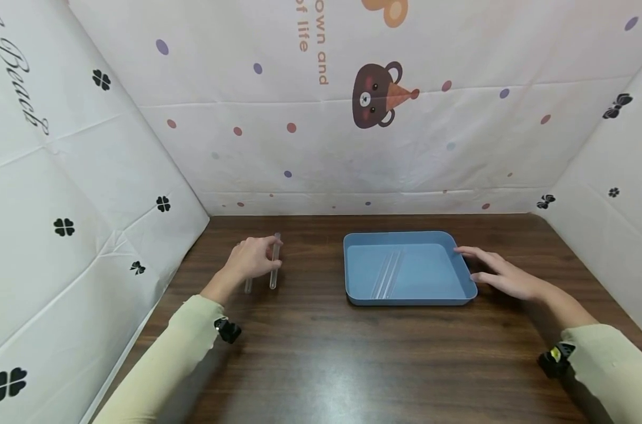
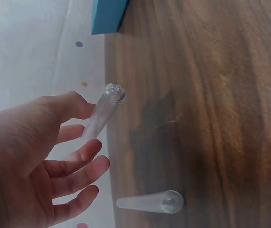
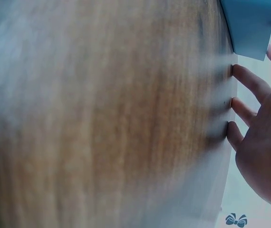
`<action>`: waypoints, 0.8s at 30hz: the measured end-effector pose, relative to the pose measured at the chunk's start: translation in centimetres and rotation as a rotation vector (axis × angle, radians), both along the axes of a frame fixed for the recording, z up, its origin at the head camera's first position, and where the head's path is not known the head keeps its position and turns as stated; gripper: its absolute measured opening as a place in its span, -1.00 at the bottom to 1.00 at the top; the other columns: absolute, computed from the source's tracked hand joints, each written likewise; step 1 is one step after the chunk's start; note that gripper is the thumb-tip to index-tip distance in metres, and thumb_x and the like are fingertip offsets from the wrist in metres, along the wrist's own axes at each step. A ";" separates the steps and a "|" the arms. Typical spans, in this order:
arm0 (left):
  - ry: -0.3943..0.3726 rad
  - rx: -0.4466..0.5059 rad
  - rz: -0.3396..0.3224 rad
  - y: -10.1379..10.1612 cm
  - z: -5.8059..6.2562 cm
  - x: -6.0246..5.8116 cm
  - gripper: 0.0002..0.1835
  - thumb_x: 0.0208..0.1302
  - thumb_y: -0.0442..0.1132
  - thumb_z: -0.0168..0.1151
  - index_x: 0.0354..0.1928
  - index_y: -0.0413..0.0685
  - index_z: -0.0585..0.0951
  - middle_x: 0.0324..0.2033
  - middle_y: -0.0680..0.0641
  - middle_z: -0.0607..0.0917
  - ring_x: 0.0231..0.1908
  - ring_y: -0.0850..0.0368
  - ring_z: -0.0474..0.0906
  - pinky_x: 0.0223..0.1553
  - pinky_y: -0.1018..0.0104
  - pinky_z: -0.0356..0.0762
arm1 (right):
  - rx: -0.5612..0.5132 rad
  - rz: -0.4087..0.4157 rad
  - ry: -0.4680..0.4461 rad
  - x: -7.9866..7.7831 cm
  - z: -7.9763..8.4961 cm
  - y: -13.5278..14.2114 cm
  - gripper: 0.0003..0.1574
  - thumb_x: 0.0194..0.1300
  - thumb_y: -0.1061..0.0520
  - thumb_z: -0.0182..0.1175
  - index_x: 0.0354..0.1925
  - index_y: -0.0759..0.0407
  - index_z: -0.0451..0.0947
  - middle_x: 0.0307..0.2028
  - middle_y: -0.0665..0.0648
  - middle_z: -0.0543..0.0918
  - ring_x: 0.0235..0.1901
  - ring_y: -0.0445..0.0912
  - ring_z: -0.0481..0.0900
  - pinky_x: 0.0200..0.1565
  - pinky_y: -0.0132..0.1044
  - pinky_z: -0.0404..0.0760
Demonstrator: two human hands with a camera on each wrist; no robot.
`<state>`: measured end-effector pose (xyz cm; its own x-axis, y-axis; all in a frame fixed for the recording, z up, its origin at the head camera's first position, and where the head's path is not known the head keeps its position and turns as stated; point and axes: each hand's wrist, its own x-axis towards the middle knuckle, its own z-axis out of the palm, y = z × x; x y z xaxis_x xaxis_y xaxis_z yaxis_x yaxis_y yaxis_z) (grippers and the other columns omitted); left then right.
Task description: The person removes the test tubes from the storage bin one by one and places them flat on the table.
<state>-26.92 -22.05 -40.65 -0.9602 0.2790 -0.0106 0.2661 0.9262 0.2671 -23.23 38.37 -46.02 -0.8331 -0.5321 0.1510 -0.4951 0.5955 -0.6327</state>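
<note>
My left hand (image 1: 250, 257) pinches a clear test tube (image 1: 275, 262) between thumb and fingers, over the left part of the table. In the left wrist view this tube's rounded end points toward the camera, and the other fingers are loosely bent. A second clear test tube (image 2: 150, 202) is on the table below that hand, partly hidden by it in the head view. My right hand (image 1: 506, 277) touches the right side of a blue tray (image 1: 432, 271) with loosely extended fingers. Inside the tray, left of its middle, several clear tubes (image 1: 388, 274) lie side by side at a slant.
Everything stands on a dark brown wooden table (image 1: 310, 353). A white printed sheet (image 1: 299, 147) rises behind it, with further white sheets along the left (image 1: 87, 176) and right sides.
</note>
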 end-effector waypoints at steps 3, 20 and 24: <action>-0.007 -0.015 0.003 -0.2 -0.6 -0.2 -0.49 0.45 -0.06 0.53 0.38 0.03 0.73 -0.26 0.03 0.86 -0.34 0.10 0.71 -0.31 0.14 0.57 | 0.001 -0.002 -0.007 0.0 0.0 0.0 -0.26 0.63 0.25 0.22 0.65 0.22 0.33 0.56 0.48 0.51 0.36 -0.79 0.22 0.24 -0.68 0.30; -0.068 -0.051 0.011 -0.8 -2.1 -0.5 -0.52 0.48 -0.06 0.49 0.37 0.02 0.74 -0.34 0.03 0.79 -0.45 0.15 0.57 -0.45 0.30 0.38 | 0.022 -0.012 -0.015 -0.1 0.2 -0.1 -0.25 0.65 0.23 0.22 0.67 0.19 0.32 0.58 0.45 0.50 0.36 -0.80 0.20 0.24 -0.66 0.31; -0.077 -0.063 0.016 -0.8 -2.3 -0.6 -0.51 0.47 -0.05 0.50 0.37 0.03 0.74 -0.36 0.04 0.77 -0.44 0.15 0.58 -0.43 0.29 0.39 | 0.026 -0.013 -0.013 -0.1 0.2 0.0 -0.25 0.64 0.23 0.23 0.67 0.20 0.32 0.58 0.45 0.50 0.36 -0.80 0.20 0.24 -0.65 0.32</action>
